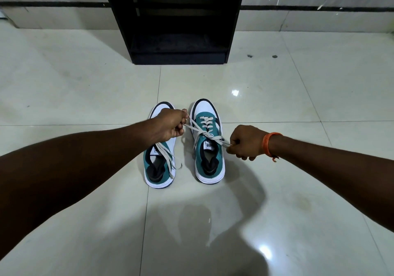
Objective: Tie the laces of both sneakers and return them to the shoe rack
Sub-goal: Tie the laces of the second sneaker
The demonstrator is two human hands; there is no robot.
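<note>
Two teal-and-white sneakers stand side by side on the floor, toes pointing away from me. On the right sneaker [210,158] the cream laces [199,129] cross in a knot over the tongue and are pulled taut to both sides. My left hand [168,124] is closed on one lace end, up over the left sneaker's toe. My right hand [245,142] pinches the other end just right of the shoe. The left sneaker [158,169] has loose laces [168,158] trailing over its side. The black shoe rack [177,20] stands beyond the shoes.
The floor is glossy white tile [85,88] with bright reflections. Behind the rack runs a tiled wall with a dark band [53,4]. Two small dark specks [262,56] lie right of the rack. An orange thread band [269,142] circles my right wrist.
</note>
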